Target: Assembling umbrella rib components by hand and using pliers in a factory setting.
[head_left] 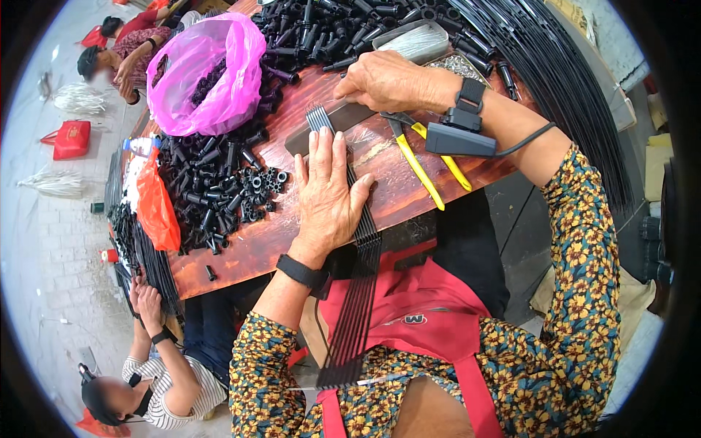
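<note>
My left hand (325, 193) lies flat, fingers stretched out, across a row of thin black rods (354, 292). The rods lie side by side, running from my lap over the table edge, and their silvery tips show just past my fingertips. Beyond them, my right hand (391, 80) is closed with thumb and fingers pinched together above the table; what it pinches, if anything, is too small to make out. A flat dark bar (350, 115) lies under the rod tips, near my right hand. Pliers with yellow handles (416, 171) rest below my right wrist.
Black plastic tubular parts (212, 164) are heaped across the reddish wooden table (255, 252). A pink plastic bag (248, 58) sits among them; a metal tin (416, 44) of fine pieces stands beyond my right hand. Long black rods (562, 80) line the right side. Co-workers sit at left.
</note>
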A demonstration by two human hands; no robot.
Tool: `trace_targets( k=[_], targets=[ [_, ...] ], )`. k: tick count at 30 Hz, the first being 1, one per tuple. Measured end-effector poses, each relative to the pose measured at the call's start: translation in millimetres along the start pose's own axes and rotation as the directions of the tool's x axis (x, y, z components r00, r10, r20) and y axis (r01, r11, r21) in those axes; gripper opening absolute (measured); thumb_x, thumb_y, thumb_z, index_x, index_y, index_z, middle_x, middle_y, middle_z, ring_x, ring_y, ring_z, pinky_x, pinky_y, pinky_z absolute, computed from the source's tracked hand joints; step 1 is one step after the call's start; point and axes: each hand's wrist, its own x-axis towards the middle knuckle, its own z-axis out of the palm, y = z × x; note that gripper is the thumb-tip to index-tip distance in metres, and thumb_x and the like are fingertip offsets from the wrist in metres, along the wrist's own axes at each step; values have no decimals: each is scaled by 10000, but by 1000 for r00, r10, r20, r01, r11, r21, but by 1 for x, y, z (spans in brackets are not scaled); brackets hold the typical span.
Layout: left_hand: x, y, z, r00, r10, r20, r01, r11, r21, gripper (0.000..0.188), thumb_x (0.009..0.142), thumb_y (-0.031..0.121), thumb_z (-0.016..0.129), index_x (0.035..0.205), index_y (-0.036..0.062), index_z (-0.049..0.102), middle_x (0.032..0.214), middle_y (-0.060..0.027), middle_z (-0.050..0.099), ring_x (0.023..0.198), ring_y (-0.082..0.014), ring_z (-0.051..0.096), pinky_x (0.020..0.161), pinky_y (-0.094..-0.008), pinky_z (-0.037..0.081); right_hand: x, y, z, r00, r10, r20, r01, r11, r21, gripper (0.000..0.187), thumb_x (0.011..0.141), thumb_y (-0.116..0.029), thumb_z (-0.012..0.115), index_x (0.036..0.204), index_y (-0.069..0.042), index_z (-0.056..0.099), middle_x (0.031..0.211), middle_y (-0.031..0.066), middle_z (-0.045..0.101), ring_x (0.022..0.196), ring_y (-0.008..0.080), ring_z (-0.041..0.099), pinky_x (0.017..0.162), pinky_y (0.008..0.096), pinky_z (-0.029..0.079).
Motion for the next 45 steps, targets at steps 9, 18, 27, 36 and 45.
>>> trace_targets(
  k=[9,18,27,36,45],
  targets=[
    [-2,1,1,999,14,-49,-16,999,-39,726,903,436,528,1445,-1,320,1522,-219,245,1434,-369,187,1131,-567,131,0,-2,2,998,-11,64,9,1000,22,113,847,-169,615,908,-91,669,736,136,652,727,357,636,641,457,494],
    [-3,1,-2,999,25,-30,-25,1000,-2,699,945,439,478,1459,3,294,1521,-229,232,1435,-367,186,1129,-550,131,-1,1,8,998,-58,-34,62,992,113,172,854,-178,612,983,-93,688,784,149,673,754,351,648,666,440,510],
    [-4,4,-5,1000,12,-7,-13,1000,-22,704,943,432,484,1473,20,273,1533,-216,212,1443,-356,164,1138,-531,121,-1,-7,-2,1000,27,15,-27,999,38,237,795,-89,622,1015,-78,709,826,181,682,789,353,659,691,434,519],
    [-6,2,-4,1000,8,2,-8,1000,-18,703,939,426,484,1474,22,269,1539,-214,198,1447,-351,149,1142,-525,108,13,10,-8,992,61,111,-63,998,18,308,687,35,557,941,-8,726,865,205,689,835,341,675,723,401,525],
    [-5,7,-6,1000,8,-8,-9,999,-31,694,937,412,496,1464,12,286,1529,-224,217,1443,-359,160,1143,-519,111,27,18,-8,973,-56,224,20,987,161,262,740,-30,612,979,-19,719,832,172,704,781,288,691,692,372,523]
  ],
)
